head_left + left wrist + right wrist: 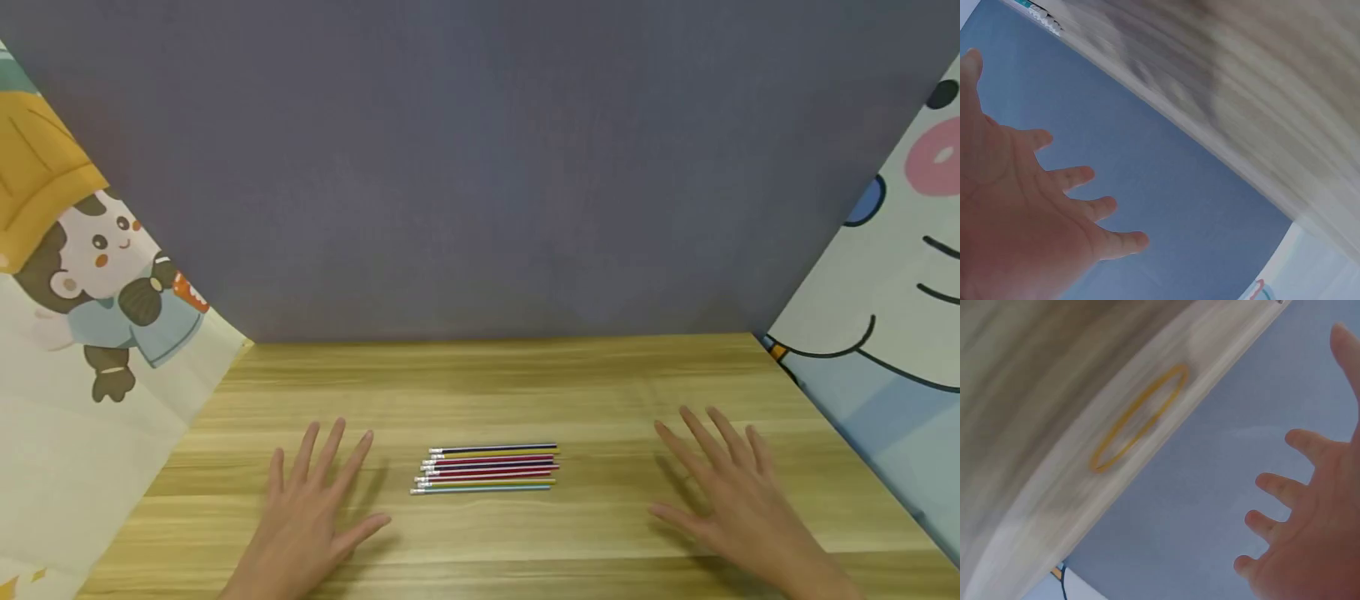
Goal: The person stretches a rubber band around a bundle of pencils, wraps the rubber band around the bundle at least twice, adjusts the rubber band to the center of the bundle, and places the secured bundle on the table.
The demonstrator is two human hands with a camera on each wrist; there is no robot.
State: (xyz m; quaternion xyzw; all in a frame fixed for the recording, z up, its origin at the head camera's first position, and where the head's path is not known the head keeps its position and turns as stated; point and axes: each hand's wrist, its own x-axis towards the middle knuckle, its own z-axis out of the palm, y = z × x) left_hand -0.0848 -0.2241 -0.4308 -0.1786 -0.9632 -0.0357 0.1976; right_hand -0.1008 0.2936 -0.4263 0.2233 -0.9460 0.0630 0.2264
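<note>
Several slim pencils [491, 476] lie side by side on the wooden table, in dark blue, yellow, red and light blue, their white eraser ends to the left. To their left, my left hand [300, 512] is held palm down with fingers spread and holds nothing. On the other side my right hand [738, 500] is likewise spread and bare. A thin yellow rubber band [1127, 414] lies on the table in the right wrist view, near the right hand; the head view does not show it. Some eraser ends [1047, 20] peek in at the left wrist view's top corner.
A plain grey panel [480, 167] rises behind the wooden tabletop [480, 379]. Cartoon-printed sheets flank it, one with a yellow-hatted figure [97, 242] at left, another with a white character [862, 283] at right.
</note>
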